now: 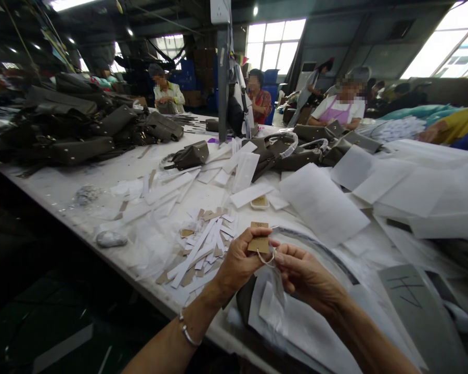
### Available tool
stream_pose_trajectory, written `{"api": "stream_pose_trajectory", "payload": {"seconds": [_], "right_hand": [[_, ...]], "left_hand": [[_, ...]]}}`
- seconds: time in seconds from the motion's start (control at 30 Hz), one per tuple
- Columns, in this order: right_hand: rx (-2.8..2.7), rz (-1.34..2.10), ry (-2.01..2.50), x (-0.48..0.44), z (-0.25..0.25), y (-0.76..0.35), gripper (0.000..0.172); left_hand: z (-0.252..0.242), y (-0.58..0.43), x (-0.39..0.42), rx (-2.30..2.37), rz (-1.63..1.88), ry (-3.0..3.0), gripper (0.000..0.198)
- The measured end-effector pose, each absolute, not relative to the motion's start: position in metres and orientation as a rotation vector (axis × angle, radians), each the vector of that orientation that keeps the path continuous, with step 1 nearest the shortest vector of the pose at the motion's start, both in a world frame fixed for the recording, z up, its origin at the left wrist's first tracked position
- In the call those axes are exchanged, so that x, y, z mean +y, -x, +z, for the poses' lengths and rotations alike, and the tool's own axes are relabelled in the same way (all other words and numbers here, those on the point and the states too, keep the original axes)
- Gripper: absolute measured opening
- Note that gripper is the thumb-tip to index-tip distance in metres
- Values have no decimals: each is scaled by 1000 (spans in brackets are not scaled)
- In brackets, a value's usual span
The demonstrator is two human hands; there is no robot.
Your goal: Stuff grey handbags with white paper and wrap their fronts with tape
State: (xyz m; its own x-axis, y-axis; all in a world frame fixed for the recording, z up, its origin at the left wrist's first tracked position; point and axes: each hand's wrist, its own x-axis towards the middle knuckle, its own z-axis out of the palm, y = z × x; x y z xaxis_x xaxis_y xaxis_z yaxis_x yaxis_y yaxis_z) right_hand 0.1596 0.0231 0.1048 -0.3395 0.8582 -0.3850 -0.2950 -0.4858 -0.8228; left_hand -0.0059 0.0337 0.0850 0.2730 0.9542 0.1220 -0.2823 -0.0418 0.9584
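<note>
Card tag (259, 244), rectangular, pinched by left grip (242, 258); right grip (304, 271) seemingly pinching string (265, 263).

A thin silver-coloured bangle (184, 328) circles the left wrist (195, 318), both forearms (368, 332) bare.

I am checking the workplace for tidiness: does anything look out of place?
Yes. Paper strips lie in a messy heap beside the left hand, crossing at odd angles; pale pieces on the floor look dropped.
</note>
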Motion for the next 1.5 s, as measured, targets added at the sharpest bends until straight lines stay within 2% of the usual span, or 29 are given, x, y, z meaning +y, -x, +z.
{"api": "stream_pose_trajectory", "payload": {"seconds": [0.17, 0.3, 0.4, 0.57, 0.63, 0.73, 0.77, 0.87, 1.0, 1.1, 1.3, 1.5], "right_hand": [[-856, 1758, 1102, 23, 118, -171, 36], [-907, 1686, 1087, 22, 128, -185, 34], [-964, 1680, 1066, 19, 131, -190, 33], [-1139, 1574, 1111, 13, 138, -184, 32], [-1289, 1398, 1195, 10, 143, -182, 31], [-1516, 1049, 1264, 5, 150, -184, 24], [-1561, 971, 1267, 4, 151, -185, 22], [-1557, 910, 1282, 1, 149, -194, 21], [-1333, 939, 1265, 0, 136, -206, 20], [-1231, 1019, 1211, 0, 132, -206, 21], [-1272, 1115, 1319, 1, 141, -191, 28], [-1324, 1075, 1372, 6, 143, -188, 30]], "left_hand": [[73, 10, 38, 805, 1068, -1277, 41], [69, 21, 44, 983, 848, -1596, 64], [82, 24, 47, 1025, 923, -1755, 74], [117, 4, 39, 639, 830, -1653, 70], [122, -9, 33, 561, 841, -1607, 58], [120, -24, 27, 607, 889, -1587, 27], [118, -26, 26, 629, 893, -1583, 24], [111, -28, 24, 686, 863, -1603, 30], [99, -30, 24, 703, 815, -1739, 20], [92, -33, 24, 632, 809, -1758, 21], [102, -31, 23, 679, 937, -1570, 15], [105, -28, 24, 687, 987, -1478, 31]]}}
